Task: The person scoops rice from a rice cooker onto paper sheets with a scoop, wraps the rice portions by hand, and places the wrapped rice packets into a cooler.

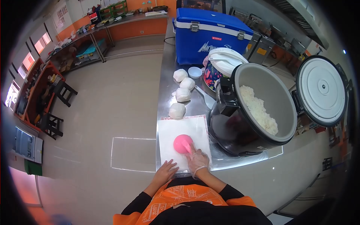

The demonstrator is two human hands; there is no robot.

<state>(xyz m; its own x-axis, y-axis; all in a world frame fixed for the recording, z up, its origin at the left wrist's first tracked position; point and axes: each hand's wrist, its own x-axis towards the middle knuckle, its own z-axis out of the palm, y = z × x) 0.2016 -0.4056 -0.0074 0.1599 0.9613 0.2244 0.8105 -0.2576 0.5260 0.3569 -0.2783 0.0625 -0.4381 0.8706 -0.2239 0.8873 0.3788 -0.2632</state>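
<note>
A pink rounded tool [182, 144] with a short handle lies on a stack of white paper sheets [168, 131] at the table's near end. My right hand [198, 160], in a clear plastic glove, has its fingers on the pink handle. Bare and with fingers spread, my left hand [167, 171] rests on the lower left corner of the paper. Beyond the sheets, several white wrapped balls [177, 111] stand in a column. Beside them lies a white paddle [205, 97].
A large open cooker [240, 138] holding white rice [258, 108] stands at the right, its lid [322, 86] swung outward. Behind are a flowered container [213, 76] with a white lid, a small white bowl [195, 72] and a blue cooler [210, 33] on the metal table [168, 67].
</note>
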